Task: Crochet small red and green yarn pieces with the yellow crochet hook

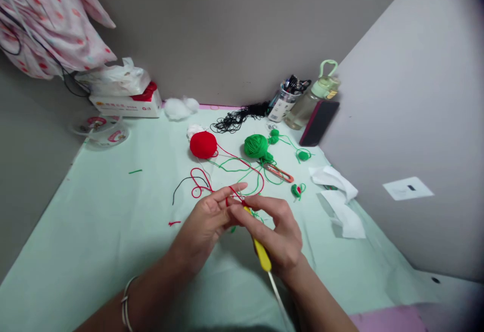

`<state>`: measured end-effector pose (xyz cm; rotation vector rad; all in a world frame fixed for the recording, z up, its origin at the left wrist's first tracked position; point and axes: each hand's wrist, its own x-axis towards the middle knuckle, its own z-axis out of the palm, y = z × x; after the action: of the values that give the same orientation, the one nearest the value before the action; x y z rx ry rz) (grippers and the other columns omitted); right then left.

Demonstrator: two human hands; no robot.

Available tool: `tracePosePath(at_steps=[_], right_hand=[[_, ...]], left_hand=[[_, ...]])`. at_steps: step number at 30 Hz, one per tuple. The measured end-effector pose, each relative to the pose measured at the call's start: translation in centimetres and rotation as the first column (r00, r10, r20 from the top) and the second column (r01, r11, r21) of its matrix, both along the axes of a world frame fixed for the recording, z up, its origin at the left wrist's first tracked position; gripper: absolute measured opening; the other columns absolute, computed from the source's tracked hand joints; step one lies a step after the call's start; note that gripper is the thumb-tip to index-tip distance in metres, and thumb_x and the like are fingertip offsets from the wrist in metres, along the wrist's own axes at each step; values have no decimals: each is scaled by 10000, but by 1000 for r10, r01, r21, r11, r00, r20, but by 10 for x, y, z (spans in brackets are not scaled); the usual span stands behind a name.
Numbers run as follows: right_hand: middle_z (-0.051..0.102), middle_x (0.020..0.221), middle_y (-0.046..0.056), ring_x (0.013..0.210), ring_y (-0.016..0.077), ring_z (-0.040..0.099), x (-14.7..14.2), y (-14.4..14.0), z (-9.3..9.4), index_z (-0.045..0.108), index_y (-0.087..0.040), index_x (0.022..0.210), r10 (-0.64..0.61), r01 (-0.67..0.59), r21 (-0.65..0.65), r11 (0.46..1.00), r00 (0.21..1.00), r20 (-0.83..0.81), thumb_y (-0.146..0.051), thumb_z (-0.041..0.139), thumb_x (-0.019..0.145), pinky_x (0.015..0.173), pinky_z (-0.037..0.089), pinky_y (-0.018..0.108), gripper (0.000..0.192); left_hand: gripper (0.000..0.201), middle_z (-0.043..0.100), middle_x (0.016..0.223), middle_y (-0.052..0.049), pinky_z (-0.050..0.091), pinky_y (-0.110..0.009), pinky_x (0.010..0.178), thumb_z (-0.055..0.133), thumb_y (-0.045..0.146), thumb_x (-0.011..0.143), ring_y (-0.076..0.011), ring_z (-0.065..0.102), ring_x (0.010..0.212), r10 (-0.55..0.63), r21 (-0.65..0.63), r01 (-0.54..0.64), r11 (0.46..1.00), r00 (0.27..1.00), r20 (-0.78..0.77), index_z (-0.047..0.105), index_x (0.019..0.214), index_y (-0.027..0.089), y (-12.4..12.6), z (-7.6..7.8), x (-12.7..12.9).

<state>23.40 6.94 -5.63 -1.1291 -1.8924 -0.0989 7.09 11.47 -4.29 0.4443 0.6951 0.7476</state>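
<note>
Head view: right hand point(282, 236) grips yellow-handled crochet hook point(261, 255); left hand point(206, 223) pinches red yarn strand point(236, 190) above pale green tablecloth point(94, 221). Stitch forming, apparently; steady strand tension needed next.

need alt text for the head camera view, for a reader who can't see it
Two bare hands meet over a pale green tablecloth: the right hand holds a yellow-handled crochet hook, the left hand pinches red yarn. Behind them lie a red yarn ball, a green yarn ball and a water bottle.
</note>
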Motion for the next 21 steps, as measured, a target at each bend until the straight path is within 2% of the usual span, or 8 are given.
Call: tracePosePath(at_steps=[3, 4, 6, 8, 10, 13, 17, 21], right_hand=[[766, 1066, 72, 950, 231, 734, 1, -1, 6, 755, -320, 1261, 1, -42, -129, 991, 954, -298, -135, 610, 994, 777, 631, 379, 355], [760, 1016, 70, 921, 222, 721, 1, 0, 9, 773, -296, 1203, 8, -83, -159, 984, 906, -423, -143, 582, 1011, 759, 617, 373, 311], [735, 935, 54, 820, 195, 685, 2, 2, 12, 789, -272, 1093, 36, -202, -185, 962, 762, -646, -177, 551, 1041, 693, 583, 348, 262], [722, 924, 46, 760, 176, 652, 2, 6, 11, 795, -273, 1039, 39, -311, -208, 928, 633, -773, -219, 563, 1052, 647, 554, 326, 239], [730, 940, 52, 793, 186, 653, 2, 9, 8, 803, -277, 1031, 39, -363, -227, 904, 597, -801, -249, 595, 1044, 655, 547, 327, 210], [732, 951, 61, 863, 203, 653, 2, 10, 5, 808, -272, 1026, 39, -348, -227, 910, 616, -787, -262, 621, 1036, 680, 539, 331, 188], [720, 947, 50, 849, 185, 638, 3, 9, 6, 807, -266, 1029, 37, -334, -223, 916, 623, -782, -246, 613, 1043, 704, 532, 326, 196], [717, 930, 36, 829, 173, 634, 4, 9, 7, 804, -273, 1026, 18, -354, -227, 907, 571, -821, -268, 609, 1050, 720, 532, 318, 196]], left_hand=[[433, 692, 780, 13, 519, -231, 753, 950, 247, 739, -102, 625, 709, 8, -41, -7, 999, 1000, 28, 815, 1145, 182, 2, 4, -1], [410, 686, 769, 17, 510, -223, 729, 950, 228, 733, -95, 615, 691, 29, -40, -28, 999, 999, 16, 818, 1118, 179, 3, 5, -1], [362, 684, 754, 17, 499, -217, 715, 944, 219, 733, -93, 608, 683, 63, -14, -64, 998, 998, -18, 820, 1070, 175, 3, 8, -2], [335, 683, 736, 20, 495, -223, 735, 930, 225, 750, -100, 611, 697, 84, 37, -82, 996, 995, -49, 815, 1064, 187, 2, 10, -1], [347, 681, 730, 25, 489, -233, 760, 909, 225, 775, -106, 618, 715, 82, 82, -76, 994, 994, -73, 807, 1106, 205, 0, 10, -1], [388, 663, 740, 32, 476, -252, 772, 887, 228, 802, -116, 625, 734, 51, 132, -38, 991, 994, -92, 791, 1178, 223, -3, 8, 1], [392, 649, 751, 28, 455, -266, 768, 870, 261, 834, -123, 613, 748, 12, 193, 9, 981, 994, -105, 784, 1214, 221, -5, 4, 2], [378, 652, 750, 26, 452, -266, 775, 854, 279, 856, -123, 609, 756, 8, 204, 16, 979, 993, -117, 780, 1222, 222, -4, 2, 0]])
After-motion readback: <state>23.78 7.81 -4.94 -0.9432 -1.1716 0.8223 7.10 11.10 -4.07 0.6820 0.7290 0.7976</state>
